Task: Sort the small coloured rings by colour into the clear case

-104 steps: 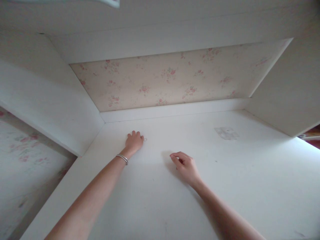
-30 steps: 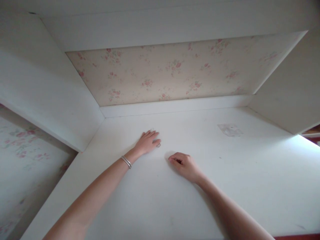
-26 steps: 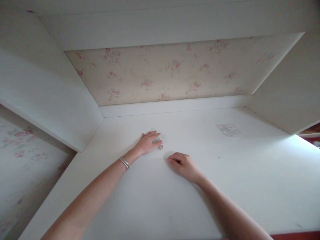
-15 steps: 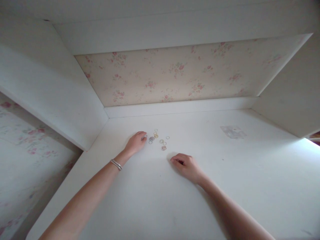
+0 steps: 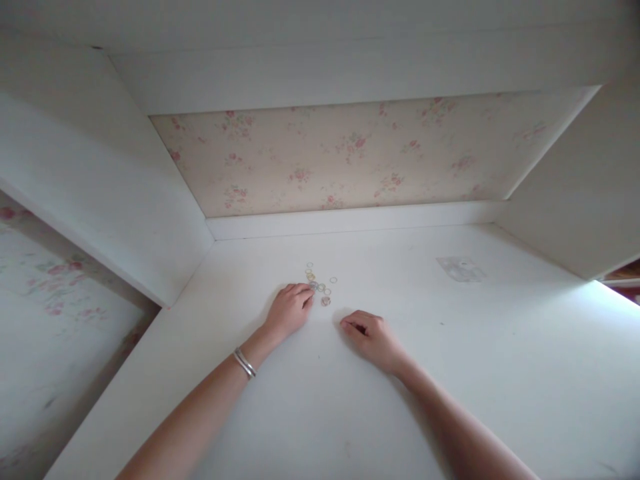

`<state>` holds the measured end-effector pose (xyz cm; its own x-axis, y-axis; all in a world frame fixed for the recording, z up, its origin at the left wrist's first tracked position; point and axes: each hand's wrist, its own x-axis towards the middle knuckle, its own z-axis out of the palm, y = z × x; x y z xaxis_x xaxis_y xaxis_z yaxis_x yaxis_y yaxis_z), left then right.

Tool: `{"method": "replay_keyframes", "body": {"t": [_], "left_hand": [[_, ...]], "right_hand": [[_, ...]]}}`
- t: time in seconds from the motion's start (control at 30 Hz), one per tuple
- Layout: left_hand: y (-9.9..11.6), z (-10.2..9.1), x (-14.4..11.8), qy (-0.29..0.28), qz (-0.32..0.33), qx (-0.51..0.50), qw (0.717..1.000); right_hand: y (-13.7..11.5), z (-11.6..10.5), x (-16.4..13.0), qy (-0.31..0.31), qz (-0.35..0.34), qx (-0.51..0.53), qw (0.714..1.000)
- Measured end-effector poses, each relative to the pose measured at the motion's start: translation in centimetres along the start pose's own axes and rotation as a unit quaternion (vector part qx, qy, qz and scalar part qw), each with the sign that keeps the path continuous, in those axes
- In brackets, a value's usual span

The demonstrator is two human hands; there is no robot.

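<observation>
Touching the rings [image 5: 319, 285] near the desk's [image 5: 500, 347] back edge, the left hand [image 5: 287, 310] lies flat and open; right hand [image 5: 370, 337] curls loosely, holding nothing seen. All rings lie unpicked.

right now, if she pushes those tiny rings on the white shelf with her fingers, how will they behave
The small rings look thin and lie flat, so they would probably slide and scatter rather than roll. The white shelf looks smooth, so they may skid easily. They seem very light and hard to pinch; the left hand touches the cluster's edge with its fingertips.
</observation>
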<state>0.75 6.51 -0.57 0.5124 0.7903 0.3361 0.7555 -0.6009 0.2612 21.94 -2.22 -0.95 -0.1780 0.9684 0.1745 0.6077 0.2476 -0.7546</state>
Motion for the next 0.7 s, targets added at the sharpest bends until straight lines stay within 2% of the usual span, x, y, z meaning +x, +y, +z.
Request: {"method": "replay_keyframes", "body": {"t": [0.23, 0.37, 0.53, 0.7], "left_hand": [[1.2, -0.5, -2.2, 0.029, -0.07, 0.022, 0.997], [0.7, -0.8, -2.5, 0.034, -0.068, -0.005, 0.997], [-0.5, -0.5, -2.6, 0.048, -0.048, -0.044, 0.997], [-1.3, -0.2, -2.9, 0.082, -0.049, -0.076, 0.993]], "right_hand": [[-0.4, 0.6, 0.0, 0.037, 0.003, -0.07, 0.997], [-1.3, 1.7, 0.8, 0.062, 0.041, -0.147, 0.986], [-2.1, 3.3, 3.2, 0.07, 0.074, -0.215, 0.971], [-1.5, 4.1, 4.7, 0.083, 0.062, -0.221, 0.97]]}}
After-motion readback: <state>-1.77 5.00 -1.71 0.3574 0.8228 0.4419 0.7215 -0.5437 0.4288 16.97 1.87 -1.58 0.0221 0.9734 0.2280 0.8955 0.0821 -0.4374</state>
